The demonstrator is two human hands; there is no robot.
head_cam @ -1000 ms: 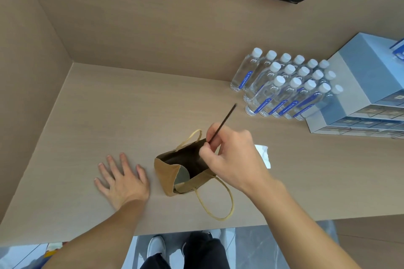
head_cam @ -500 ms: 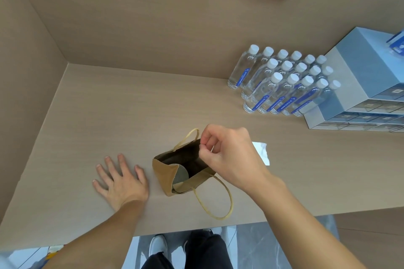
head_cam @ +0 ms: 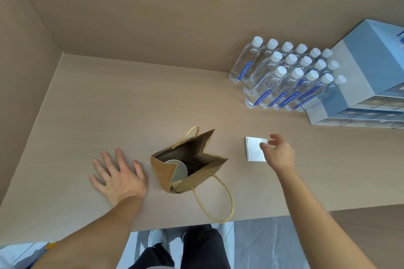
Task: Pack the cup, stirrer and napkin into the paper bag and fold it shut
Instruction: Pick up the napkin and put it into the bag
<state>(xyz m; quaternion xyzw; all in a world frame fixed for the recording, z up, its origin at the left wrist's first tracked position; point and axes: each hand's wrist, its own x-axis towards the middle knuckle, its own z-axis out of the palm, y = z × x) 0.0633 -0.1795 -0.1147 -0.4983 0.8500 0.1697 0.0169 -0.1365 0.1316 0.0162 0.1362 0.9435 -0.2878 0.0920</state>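
Desk (head_cam: 135,102): a pale wood-grain top set in a corner, with walls of the same tone at the back and on the left.
Bag (head_cam: 162,169): brown paper, standing open near the front edge between the two hands, mouth gaping upward. One loop handle sticks up at its far side; the other hangs over the desk's front edge.
Cup (head_cam: 178,169): inside the bag, at its left end; its pale round top shows through the mouth.
Stirrer: not visible anywhere; whether it lies inside the bag cannot be told.
Napkin (head_cam: 253,148): a white folded square lying flat on the desk, to the right of the bag and apart from it.
Left hand (head_cam: 118,176): palm down on the desk, fingers spread wide, empty, just beside the bag's left side without clearly touching it.
Right hand (head_cam: 277,154): over the napkin's right edge, fingers loosely parted and curved, covering that corner. It holds nothing; whether the fingertips touch the paper cannot be told.
Bottles (head_cam: 284,76): a tight block of clear water bottles with white caps and blue labels, standing at the back right, well apart from the bag.
Boxes (head_cam: 369,85): a stack of light blue boxes just beside the bottles, at the right edge.
Below the desk: dark trousers and light shoes on a grey floor.
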